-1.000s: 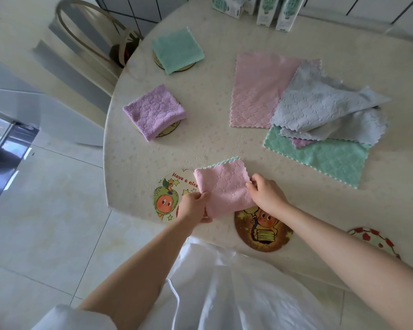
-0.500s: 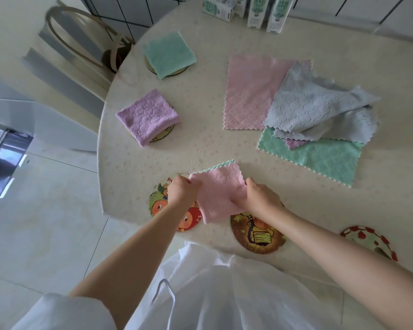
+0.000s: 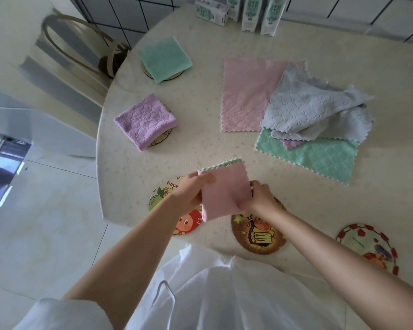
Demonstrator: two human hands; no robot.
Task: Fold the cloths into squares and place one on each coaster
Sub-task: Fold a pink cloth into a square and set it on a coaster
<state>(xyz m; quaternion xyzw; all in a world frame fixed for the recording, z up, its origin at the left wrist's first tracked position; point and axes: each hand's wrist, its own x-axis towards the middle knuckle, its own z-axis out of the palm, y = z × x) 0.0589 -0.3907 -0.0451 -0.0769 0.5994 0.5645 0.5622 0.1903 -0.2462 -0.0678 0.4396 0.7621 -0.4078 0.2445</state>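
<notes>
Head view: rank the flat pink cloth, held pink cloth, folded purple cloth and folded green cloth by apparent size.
1. flat pink cloth.
2. held pink cloth, though it is nearest the camera.
3. folded purple cloth and folded green cloth look alike.

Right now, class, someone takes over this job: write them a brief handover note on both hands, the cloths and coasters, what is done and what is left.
Left hand and right hand both pinch the folded pink cloth.
Done: green square and purple square each lie on a coaster.
No cloth yet: fruit coaster, brown coaster, red-rimmed coaster.
Left: set the folded pink cloth on one; fold from the pile of pink, grey and green cloths for the others.
</notes>
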